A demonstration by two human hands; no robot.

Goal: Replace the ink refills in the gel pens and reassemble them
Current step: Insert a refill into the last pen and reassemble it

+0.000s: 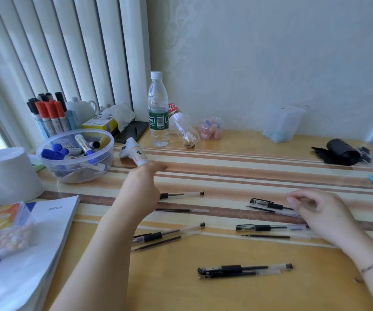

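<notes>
your left hand point(141, 189) reaches far toward the white controller point(133, 153), grip unclear, while your right hand point(320, 212) hovers open over pens point(270, 227) paired with refills point(268, 236) for swapping.

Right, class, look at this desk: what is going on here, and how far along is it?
A person is working through gel pens laid out on a wooden table. Five pens lie there, each with a loose refill beside it, like the nearest pen. The left hand reaches forward over the upper-left pen; the right hand hovers by the right-hand pens. Neither hand visibly grips anything, so swapping looks barely begun.
</notes>
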